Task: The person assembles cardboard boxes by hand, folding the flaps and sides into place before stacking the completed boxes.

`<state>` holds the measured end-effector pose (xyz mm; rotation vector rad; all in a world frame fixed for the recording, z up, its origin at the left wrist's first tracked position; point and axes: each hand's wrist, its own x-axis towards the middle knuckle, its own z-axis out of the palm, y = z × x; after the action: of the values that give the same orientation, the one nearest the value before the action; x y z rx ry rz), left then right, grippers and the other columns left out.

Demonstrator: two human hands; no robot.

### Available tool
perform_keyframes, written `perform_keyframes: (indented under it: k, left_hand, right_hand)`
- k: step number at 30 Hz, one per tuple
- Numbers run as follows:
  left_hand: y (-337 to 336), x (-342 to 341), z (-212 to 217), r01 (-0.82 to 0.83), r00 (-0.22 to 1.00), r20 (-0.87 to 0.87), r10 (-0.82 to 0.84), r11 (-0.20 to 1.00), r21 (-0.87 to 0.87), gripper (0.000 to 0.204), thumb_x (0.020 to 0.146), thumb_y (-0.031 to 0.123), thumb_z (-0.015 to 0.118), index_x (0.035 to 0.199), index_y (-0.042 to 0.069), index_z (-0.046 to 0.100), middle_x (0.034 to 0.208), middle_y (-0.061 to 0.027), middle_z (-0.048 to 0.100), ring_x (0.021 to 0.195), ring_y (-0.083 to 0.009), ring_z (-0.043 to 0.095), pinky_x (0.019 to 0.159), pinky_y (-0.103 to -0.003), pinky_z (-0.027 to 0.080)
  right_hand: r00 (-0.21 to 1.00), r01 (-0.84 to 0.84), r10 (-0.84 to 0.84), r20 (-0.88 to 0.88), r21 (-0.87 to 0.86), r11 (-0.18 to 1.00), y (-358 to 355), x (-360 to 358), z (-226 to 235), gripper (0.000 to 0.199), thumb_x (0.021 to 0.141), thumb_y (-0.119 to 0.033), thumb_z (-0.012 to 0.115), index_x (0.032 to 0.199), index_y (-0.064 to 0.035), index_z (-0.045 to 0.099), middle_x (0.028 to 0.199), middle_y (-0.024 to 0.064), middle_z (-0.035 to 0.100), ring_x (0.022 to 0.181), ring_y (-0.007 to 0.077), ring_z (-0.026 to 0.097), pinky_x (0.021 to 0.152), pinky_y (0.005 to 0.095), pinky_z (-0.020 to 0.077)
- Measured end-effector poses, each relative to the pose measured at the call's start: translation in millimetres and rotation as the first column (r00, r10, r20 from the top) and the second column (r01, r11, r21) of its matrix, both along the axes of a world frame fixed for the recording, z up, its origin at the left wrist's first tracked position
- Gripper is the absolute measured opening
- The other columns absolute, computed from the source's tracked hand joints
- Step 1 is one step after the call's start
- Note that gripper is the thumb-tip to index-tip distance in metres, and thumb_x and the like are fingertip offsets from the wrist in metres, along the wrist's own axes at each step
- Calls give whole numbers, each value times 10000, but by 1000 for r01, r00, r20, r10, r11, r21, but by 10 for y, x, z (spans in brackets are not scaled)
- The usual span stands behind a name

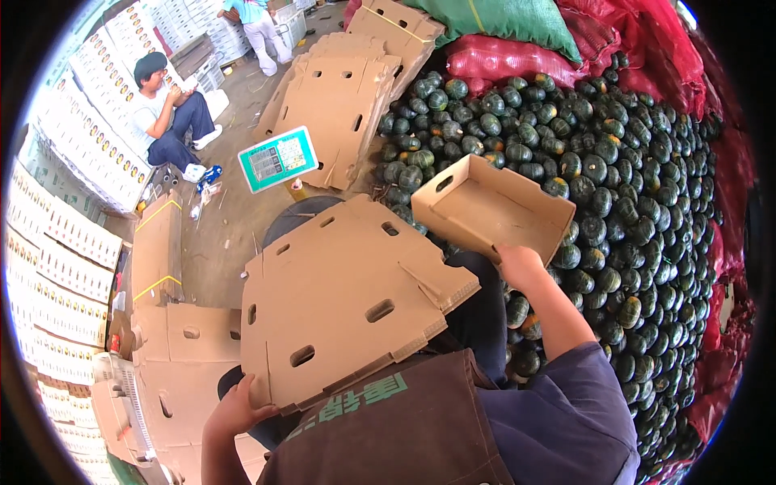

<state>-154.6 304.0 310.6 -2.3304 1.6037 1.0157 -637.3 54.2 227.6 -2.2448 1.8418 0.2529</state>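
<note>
My right hand [517, 265] grips the near edge of an empty folded cardboard tray [491, 208], held up and tilted over a large heap of dark green squashes [614, 178]. My left hand [236, 408] holds the lower left corner of a stack of flat, unfolded cardboard box blanks [347, 299] that rests across my lap. A brown apron and blue sleeve cover my body at the lower edge.
More flat box blanks [343, 97] lean at the top centre. A green-rimmed digital scale [278, 158] stands on the floor. Stacked white cartons [73, 242] line the left. A seated person [166, 113] and a standing person [259, 24] are upper left. Red mesh sacks [517, 56] and a green sack [501, 20] lie behind the heap.
</note>
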Motion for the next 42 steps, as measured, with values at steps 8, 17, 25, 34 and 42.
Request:
perform_keyframes:
  k: [8, 17, 25, 34, 42]
  left_hand:
    - [-10, 56, 6, -33, 999, -5, 33, 999, -25, 776, 658, 291, 752, 1267, 17, 356, 1090, -220, 539, 1011, -324, 534, 847, -372, 430]
    - [147, 251, -111, -106, 991, -95, 93, 984, -141, 680, 656, 161, 739, 1228, 26, 397, 1027, -192, 563, 949, -319, 546, 831, -365, 433]
    - [50, 364, 92, -70, 996, -85, 38, 905, -419, 503, 664, 28, 683, 1131, 20, 494, 1007, -158, 559, 962, -268, 544, 862, -343, 426]
    - [441, 1215, 123, -438, 845, -475, -245, 194, -878, 295, 817, 145, 541, 1086, 33, 501, 969, -62, 543, 896, -177, 529, 838, -328, 420]
    - [-240, 759, 21, -603, 798, -574, 184, 226, -765, 333, 816, 153, 533, 1104, 10, 449, 941, -46, 475, 893, -151, 461, 787, -319, 403]
  right_hand:
    - [979, -101, -7, -202, -521, 847, -1076, 216, 375, 333, 742, -99, 546, 1074, -86, 525, 1012, 163, 590, 1025, 297, 536, 828, 421, 435]
    - [869, -490, 490, 67, 252, 834, -90, 1107, 587, 611, 747, -603, 497, 1034, -69, 576, 926, 183, 608, 884, 343, 580, 774, 433, 455]
    - [835, -548, 529, 150, 160, 821, 72, 769, 718, 547, 711, -492, 602, 1044, -62, 545, 882, 173, 602, 829, 341, 580, 709, 416, 456]
    - [295, -211, 186, 937, -126, 969, -35, 363, 1436, 437, 722, -371, 669, 947, -3, 599, 904, 112, 601, 879, 257, 575, 800, 367, 437]
    - [366, 53, 335, 868, -379, 924, -137, 1030, 911, 175, 897, -144, 472, 1030, -33, 496, 805, 84, 559, 699, 147, 549, 644, 276, 442]
